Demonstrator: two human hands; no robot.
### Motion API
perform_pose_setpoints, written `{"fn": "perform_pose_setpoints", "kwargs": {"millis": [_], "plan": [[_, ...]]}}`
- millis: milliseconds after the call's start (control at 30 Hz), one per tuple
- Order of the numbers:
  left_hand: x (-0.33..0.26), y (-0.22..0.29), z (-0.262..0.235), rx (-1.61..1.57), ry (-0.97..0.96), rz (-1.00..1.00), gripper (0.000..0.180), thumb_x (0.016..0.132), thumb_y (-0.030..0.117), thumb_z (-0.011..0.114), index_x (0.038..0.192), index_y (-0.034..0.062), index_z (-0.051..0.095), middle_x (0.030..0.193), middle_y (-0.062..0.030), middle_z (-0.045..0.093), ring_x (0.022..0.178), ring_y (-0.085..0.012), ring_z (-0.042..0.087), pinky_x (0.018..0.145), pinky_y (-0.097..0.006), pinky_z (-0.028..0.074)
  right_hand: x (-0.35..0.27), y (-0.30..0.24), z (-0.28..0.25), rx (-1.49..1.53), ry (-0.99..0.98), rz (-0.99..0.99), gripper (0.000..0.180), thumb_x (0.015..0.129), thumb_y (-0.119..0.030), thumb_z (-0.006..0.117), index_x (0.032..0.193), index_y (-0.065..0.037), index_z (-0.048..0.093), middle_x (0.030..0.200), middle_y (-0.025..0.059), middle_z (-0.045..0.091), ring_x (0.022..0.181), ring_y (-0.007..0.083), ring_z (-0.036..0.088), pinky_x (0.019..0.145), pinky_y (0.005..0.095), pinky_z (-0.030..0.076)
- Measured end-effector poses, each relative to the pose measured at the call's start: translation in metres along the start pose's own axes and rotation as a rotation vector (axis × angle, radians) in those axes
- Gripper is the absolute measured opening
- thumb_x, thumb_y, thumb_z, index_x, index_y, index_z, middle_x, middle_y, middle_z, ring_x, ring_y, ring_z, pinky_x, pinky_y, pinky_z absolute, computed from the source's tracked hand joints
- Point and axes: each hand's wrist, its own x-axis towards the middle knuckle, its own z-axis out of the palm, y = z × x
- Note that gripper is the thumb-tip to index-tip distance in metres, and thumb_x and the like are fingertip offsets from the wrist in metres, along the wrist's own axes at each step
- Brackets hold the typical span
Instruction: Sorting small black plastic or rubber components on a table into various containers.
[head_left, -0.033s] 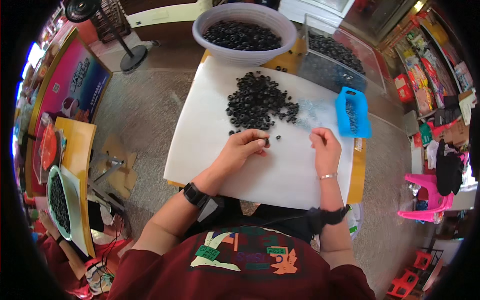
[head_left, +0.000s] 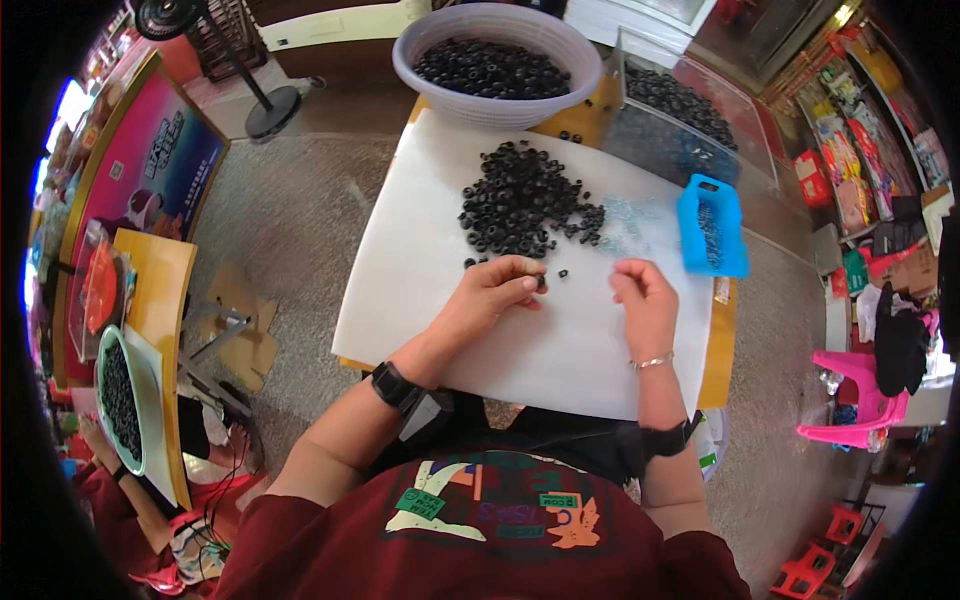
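A pile of small black rings (head_left: 520, 205) lies on a white board (head_left: 420, 300) in front of me. My left hand (head_left: 490, 295) rests on the board just below the pile and pinches one black ring (head_left: 541, 283) at its fingertips. My right hand (head_left: 645, 305) lies a little to the right, fingers curled down toward the board; whether it holds anything is hidden. A few loose rings lie between the two hands. A patch of tiny pale bits (head_left: 630, 215) sits right of the pile.
A blue slotted basket (head_left: 712, 225) lies at the board's right edge. A grey basin (head_left: 497, 100) and a clear box (head_left: 680, 120), both with black rings, stand at the back. On the left are a wooden table (head_left: 160, 290), another ring-filled basin (head_left: 120, 400) and another person's arm (head_left: 100, 470).
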Motion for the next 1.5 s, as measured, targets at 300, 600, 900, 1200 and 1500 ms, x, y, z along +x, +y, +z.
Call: {"fn": "perform_pose_setpoints", "kwargs": {"millis": [300,600,900,1200,1500], "plan": [[0.003,-0.009,-0.007,-0.012,-0.083,0.001,0.023,0.091,0.011,0.058,0.11,-0.0006,0.06,0.1,-0.0054,0.063,0.089,-0.0125,0.06,0.08,-0.027,0.051,-0.028,-0.026,0.052,-0.046,-0.174,-0.314,0.008,0.08,-0.003,0.066,0.087,-0.001,0.062,0.081,0.0044,0.061,0.07,0.0114,0.056,0.063,0.024,0.046],[0.002,-0.005,-0.005,0.032,-0.08,0.037,0.019,0.091,0.014,0.059,0.105,0.0006,0.062,0.094,-0.0022,0.063,0.084,-0.0095,0.059,0.078,-0.024,0.05,-0.042,-0.022,0.061,-0.192,-0.141,-0.51,0.02,0.083,-0.004,0.062,0.102,-0.001,0.063,0.096,0.0097,0.058,0.083,0.0174,0.058,0.071,0.03,0.047],[0.003,-0.006,-0.006,-0.199,0.0,0.007,0.018,0.093,0.008,0.053,0.108,-0.001,0.058,0.097,-0.0056,0.06,0.088,-0.0131,0.059,0.083,-0.029,0.051,-0.024,-0.012,0.041,0.017,-0.153,-0.277,0.024,0.08,-0.005,0.062,0.105,-0.004,0.065,0.097,0.0096,0.058,0.091,0.0238,0.056,0.078,0.0327,0.046],[0.002,-0.001,0.0,-0.166,0.022,0.007,0.019,0.093,0.006,0.052,0.11,-0.0008,0.058,0.101,-0.0059,0.06,0.093,-0.0135,0.059,0.082,-0.028,0.052,0.0,0.007,0.042,-0.465,-0.053,-0.523,0.016,0.075,-0.005,0.065,0.092,-0.006,0.066,0.083,0.0078,0.057,0.083,0.0255,0.055,0.076,0.0353,0.043],[0.003,-0.004,-0.005,-0.123,0.005,-0.024,0.02,0.093,0.007,0.054,0.11,0.0003,0.058,0.101,-0.0052,0.061,0.093,-0.0128,0.06,0.082,-0.028,0.052,-0.004,-0.001,0.041,-0.452,-0.103,-0.432,0.014,0.079,-0.007,0.065,0.093,-0.007,0.065,0.081,0.0033,0.06,0.075,0.0157,0.055,0.07,0.0281,0.043]]}}
